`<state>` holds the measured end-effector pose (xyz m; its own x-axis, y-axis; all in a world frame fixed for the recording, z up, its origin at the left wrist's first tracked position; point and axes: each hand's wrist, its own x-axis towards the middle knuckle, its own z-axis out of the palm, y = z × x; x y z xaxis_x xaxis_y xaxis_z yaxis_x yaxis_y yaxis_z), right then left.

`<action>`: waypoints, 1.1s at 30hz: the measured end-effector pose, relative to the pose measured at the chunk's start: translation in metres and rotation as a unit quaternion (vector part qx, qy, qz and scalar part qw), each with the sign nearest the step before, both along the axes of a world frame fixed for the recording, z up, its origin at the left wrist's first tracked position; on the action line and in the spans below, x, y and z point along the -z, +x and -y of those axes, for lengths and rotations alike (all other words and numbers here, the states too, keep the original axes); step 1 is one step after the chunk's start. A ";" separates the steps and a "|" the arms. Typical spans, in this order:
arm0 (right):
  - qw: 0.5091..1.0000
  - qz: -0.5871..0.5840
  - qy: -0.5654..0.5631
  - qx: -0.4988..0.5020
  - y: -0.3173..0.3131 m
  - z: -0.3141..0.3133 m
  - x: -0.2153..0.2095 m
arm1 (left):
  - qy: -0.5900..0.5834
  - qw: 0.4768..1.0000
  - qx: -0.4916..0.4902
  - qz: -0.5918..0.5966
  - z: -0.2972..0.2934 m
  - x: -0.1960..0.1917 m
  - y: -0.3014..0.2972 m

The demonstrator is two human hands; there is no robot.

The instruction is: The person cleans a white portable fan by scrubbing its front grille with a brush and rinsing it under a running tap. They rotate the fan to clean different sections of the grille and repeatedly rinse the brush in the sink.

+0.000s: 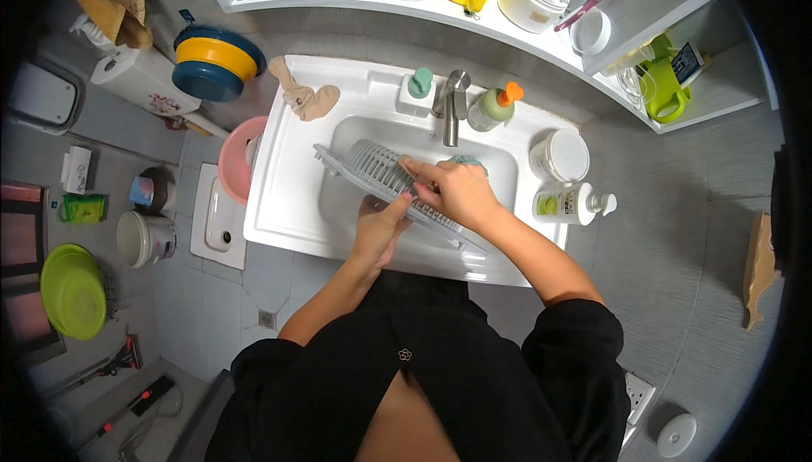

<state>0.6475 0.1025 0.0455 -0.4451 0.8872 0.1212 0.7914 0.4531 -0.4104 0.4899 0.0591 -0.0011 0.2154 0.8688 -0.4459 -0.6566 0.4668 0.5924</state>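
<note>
One pale-grey slatted plastic rack [372, 176] tilting over white rectangular sink [292, 208], frame centre; left hand [381, 225] gripping edge; right hand [463, 194] pressing against it, contents unclear; washing seemingly underway, setting-down remaining.

Open: we can pass over the left sink ledge [283, 179], nearer than the tan cloth [315, 104]; | Middle: a tilted grey slatted rack [379, 174] bars us across the basin [502, 176]; | Far: faucet [452, 115], green-topped dispenser [416, 100] and orange-topped bottle [490, 112] stand in our way; | Right: a white tub [561, 158] and a white pump bottle [562, 204] crowd our reach
</note>
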 end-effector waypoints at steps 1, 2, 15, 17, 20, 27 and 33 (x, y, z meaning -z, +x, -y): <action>1.000 0.003 0.002 0.011 0.001 -0.002 -0.001 | 0.001 1.000 0.009 -0.001 -0.002 0.001 0.000; 0.999 0.027 0.014 0.035 0.005 -0.008 -0.002 | 0.002 1.000 0.018 -0.002 -0.004 0.000 0.001; 0.998 0.031 0.006 0.061 0.029 -0.026 0.010 | 0.006 0.999 0.012 -0.040 -0.008 0.001 0.002; 0.999 0.029 -0.019 0.016 0.009 -0.017 -0.013 | 0.024 0.998 0.014 -0.048 -0.002 -0.005 0.003; 0.996 0.083 -0.031 -0.015 -0.008 -0.017 -0.013 | 0.028 0.999 0.008 -0.027 -0.001 0.004 0.002; 0.999 -0.043 -0.021 0.009 -0.010 -0.038 -0.009 | 0.030 0.999 -0.006 -0.038 0.011 -0.010 0.003; 0.998 0.023 -0.043 0.032 -0.012 -0.040 -0.010 | 0.066 0.992 0.017 -0.104 0.000 0.002 -0.016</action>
